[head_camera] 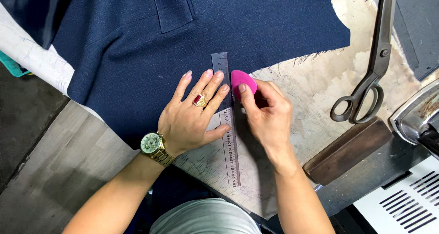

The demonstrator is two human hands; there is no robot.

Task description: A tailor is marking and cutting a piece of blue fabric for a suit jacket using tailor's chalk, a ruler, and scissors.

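A navy blue cloth lies spread over a scratched work table. A clear plastic ruler rests across the cloth's lower edge, running towards me. My left hand, wearing a gold watch and a red-stoned ring, presses flat on the cloth with its fingertips on the ruler. My right hand pinches a pink piece of tailor's chalk, whose edge sits against the ruler's right side on the cloth.
Large metal scissors lie at the right of the table. A dark wooden block sits below them. An iron and a white vented box are at the far right. Wooden floor shows at left.
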